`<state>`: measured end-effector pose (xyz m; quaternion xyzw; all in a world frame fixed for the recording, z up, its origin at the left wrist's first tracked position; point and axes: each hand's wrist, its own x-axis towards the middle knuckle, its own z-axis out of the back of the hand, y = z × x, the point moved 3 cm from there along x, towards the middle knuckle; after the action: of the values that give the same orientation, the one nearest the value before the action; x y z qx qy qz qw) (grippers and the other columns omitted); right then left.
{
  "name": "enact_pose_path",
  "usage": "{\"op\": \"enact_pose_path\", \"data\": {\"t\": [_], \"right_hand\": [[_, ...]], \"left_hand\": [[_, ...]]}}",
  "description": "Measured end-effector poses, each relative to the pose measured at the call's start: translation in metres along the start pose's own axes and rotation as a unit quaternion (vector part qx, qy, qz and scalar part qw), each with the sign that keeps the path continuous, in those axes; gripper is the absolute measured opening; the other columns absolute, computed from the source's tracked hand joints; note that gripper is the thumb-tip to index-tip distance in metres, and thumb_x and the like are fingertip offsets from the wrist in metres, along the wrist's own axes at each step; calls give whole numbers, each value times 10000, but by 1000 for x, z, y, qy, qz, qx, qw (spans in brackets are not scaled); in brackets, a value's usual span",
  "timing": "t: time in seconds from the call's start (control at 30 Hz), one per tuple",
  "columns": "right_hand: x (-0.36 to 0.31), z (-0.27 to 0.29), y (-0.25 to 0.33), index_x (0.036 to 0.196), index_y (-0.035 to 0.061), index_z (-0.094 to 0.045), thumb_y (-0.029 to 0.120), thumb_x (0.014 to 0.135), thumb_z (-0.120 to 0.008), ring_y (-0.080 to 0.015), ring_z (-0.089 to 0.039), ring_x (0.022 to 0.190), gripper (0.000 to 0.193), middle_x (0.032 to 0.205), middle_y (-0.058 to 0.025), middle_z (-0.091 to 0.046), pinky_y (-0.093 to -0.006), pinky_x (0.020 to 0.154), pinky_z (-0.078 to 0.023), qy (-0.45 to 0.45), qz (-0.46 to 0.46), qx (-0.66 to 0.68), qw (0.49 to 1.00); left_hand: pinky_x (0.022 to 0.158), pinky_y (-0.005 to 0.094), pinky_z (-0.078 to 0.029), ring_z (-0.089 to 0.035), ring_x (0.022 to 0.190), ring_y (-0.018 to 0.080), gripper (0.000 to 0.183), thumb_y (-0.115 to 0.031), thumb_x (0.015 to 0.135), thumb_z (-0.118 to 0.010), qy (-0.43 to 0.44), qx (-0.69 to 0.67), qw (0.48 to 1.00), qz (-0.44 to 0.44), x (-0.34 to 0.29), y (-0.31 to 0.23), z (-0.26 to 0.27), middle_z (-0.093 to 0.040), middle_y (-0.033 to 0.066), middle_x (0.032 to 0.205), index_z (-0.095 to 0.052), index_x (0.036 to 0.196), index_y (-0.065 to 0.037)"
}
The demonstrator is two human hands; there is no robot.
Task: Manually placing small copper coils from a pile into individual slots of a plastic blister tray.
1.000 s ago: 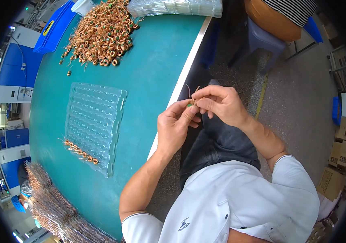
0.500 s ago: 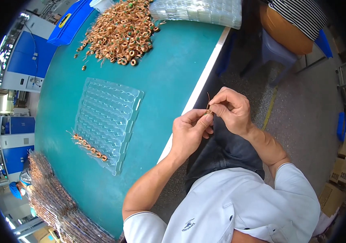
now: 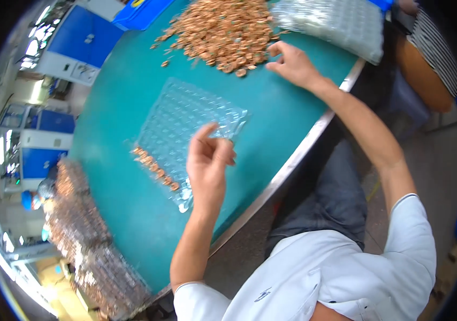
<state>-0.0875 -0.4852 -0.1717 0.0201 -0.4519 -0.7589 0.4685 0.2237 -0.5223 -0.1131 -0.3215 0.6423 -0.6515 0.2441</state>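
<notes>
My left hand is over the near side of a clear plastic tray. Its fingers are curled in and blurred; anything between them is hidden. My right hand reaches out, thumb and forefinger apart, to the right edge of a big heap of small copper-wire ring coils. No coil shows in its fingers. Along the tray's left-hand edge, one row of copper coils sits in the pockets, wire ends sticking out. The other visible pockets hold no coils.
Stacked clear trays lie at the far right of the green table. A blue bin stands at the far left. Filled trays are piled at the lower left. Another person sits beyond the table's right edge.
My hands were together by the table edge, fingering a copper coil. They have parted: the left moved over the tray, the right out to the heap. The whole view has shifted.
</notes>
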Motion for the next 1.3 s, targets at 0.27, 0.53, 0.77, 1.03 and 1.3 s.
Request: {"op": "enact_pose_path", "data": {"t": [0.27,0.53,0.77,1.03,1.3], "right_hand": [[13,-12,-14,1011,72,-618,179,824,-635,-291,-659,828,216,924,-118,-668,-401,746,-514,-47,19,-37,998],[10,-11,-18,1041,45,-599,183,839,-601,-263,-670,884,245,958,-108,-684,-379,814,-514,-82,-5,4,997],[10,-4,-14,1088,74,-617,247,918,-566,-119,-643,678,248,829,-25,-669,-282,574,-527,-32,-74,167,983],[-32,5,13,1066,5,-589,162,915,-644,-98,-603,653,224,792,-53,-639,-257,559,-520,58,-96,216,970],[-120,39,73,982,-24,-629,72,849,-707,-120,-660,694,181,795,-79,-680,-281,637,-544,96,12,133,986]], "left_hand": [[763,314,-486,-605,773,177,201,-203,794,-759,-208,375,900,-73,93,-17,172,-671,80,866,-735,883,-25],[995,539,-397,-508,1170,391,271,-346,706,-733,-251,569,770,144,131,19,249,-729,85,957,-796,881,-150],[993,585,-373,-499,1206,368,283,-371,724,-739,-180,612,765,91,131,28,283,-700,54,1122,-796,901,-159],[994,476,-394,-503,1180,349,329,-270,845,-704,-295,687,647,-152,93,12,188,-632,109,1185,-688,1136,-116],[875,416,-456,-552,1006,339,336,-97,769,-771,78,417,835,-350,19,-8,-62,-619,128,1044,-673,1090,-72]]}}
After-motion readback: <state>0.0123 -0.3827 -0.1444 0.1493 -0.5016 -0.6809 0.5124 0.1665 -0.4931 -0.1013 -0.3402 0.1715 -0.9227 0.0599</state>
